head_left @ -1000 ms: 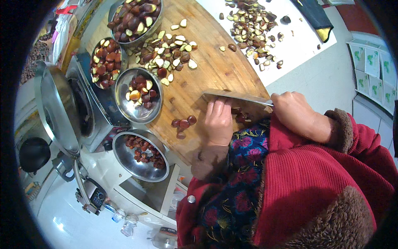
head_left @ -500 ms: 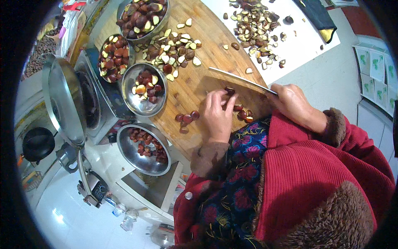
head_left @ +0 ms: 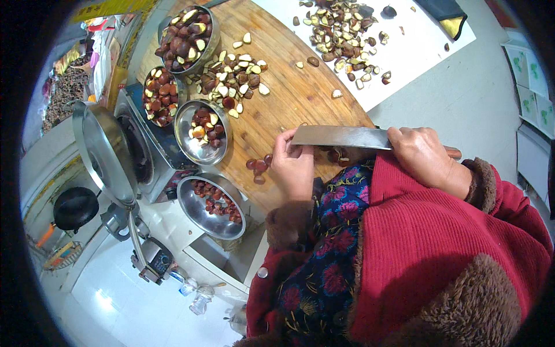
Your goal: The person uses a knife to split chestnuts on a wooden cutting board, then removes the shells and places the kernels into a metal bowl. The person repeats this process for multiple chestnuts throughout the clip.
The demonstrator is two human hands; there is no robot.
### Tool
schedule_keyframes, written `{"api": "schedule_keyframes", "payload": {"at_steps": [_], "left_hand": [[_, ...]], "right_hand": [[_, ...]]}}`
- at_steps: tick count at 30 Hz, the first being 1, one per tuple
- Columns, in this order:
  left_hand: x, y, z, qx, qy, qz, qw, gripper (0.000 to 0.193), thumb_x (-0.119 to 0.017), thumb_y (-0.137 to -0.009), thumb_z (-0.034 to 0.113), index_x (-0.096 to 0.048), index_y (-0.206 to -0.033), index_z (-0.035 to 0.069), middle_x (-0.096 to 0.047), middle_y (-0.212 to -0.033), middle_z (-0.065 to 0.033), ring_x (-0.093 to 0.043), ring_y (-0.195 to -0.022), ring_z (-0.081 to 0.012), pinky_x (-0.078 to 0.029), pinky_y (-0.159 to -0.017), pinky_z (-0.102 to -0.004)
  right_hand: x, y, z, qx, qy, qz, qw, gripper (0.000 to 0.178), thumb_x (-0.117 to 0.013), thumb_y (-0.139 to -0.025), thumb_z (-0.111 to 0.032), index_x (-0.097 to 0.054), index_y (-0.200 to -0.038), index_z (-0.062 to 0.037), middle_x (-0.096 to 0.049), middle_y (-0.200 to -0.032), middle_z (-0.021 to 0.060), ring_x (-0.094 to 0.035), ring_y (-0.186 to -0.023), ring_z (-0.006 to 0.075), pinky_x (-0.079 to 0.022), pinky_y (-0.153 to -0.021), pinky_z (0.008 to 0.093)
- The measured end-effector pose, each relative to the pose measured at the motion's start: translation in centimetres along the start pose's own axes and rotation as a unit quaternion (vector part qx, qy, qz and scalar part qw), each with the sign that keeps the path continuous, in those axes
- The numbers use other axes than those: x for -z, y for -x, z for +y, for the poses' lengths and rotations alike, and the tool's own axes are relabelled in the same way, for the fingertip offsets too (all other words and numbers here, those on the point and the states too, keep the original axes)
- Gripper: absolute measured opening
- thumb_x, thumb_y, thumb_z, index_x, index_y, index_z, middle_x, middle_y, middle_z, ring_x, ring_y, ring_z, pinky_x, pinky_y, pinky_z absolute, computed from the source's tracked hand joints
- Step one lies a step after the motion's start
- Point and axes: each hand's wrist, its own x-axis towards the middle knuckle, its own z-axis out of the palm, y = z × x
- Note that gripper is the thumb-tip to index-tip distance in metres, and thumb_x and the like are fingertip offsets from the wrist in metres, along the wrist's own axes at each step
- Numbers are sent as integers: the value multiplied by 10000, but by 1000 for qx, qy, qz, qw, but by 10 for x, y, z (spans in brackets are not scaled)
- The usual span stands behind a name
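My right hand grips a broad kitchen knife by its reddish-brown handle. Its blade lies across to the left, with the flat side in view. Bent fingers of my left hand are closed at the blade's far end, around a chestnut that the blade mostly hides. Under them is a wooden cutting board. Whole peeled-looking brown chestnuts lie just left of my left hand. More chestnuts show partly beneath the blade, close to my body.
Cut chestnuts are heaped on the board. Along its left side stand metal bowls of chestnuts. A white sheet at the far right bears cut pieces. Left are a stove and an upended steel pan.
The knife has turned from edge-on to flat side showing, and its blade has come down to my left fingers. My right hand has moved slightly nearer my body. The whole view has shifted.
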Motion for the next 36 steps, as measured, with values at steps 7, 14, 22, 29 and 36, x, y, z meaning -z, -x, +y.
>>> {"api": "schedule_keyframes", "payload": {"at_steps": [7,14,22,29,36], "left_hand": [[-6,4,6,22,-83,48,995,281,-706,-826,-69,-602,-1069,26,-689,-973,-39,-653,-904,-124,-534,-812,-273],[-8,0,-3,-60,-103,63,991,266,-699,-834,-58,-622,-1083,-4,-682,-960,-71,-667,-887,-147,-552,-789,-292],[-2,-5,-21,-143,-200,70,967,202,-747,-801,5,-646,-976,0,-639,-832,-127,-675,-761,-279,-555,-686,-363],[-5,-5,-8,-193,-276,60,940,208,-751,-797,34,-639,-970,8,-636,-825,-142,-658,-707,-302,-545,-630,-372],[-1,-4,-15,-98,-171,36,980,217,-698,-876,32,-606,-1064,-26,-666,-975,-128,-678,-775,-223,-573,-692,-332]], "right_hand": [[0,-7,-6,7,41,-15,999,109,-561,-840,-68,-534,-898,20,-657,-761,204,-703,-708,361,-569,-597,448],[5,-13,-11,-7,39,-35,999,121,-565,-837,-65,-536,-917,22,-665,-726,190,-702,-682,372,-571,-590,452],[9,-21,-27,-61,20,-97,993,168,-565,-823,-48,-567,-969,34,-681,-754,219,-704,-705,387,-576,-623,471],[9,-38,-32,-39,53,-83,994,89,-625,-779,-64,-647,-823,10,-687,-747,207,-709,-709,369,-579,-631,459],[-36,-77,-29,0,-25,19,1000,83,-632,-778,-74,-634,-818,-1,-663,-703,212,-686,-679,388,-563,-621,462]]}}
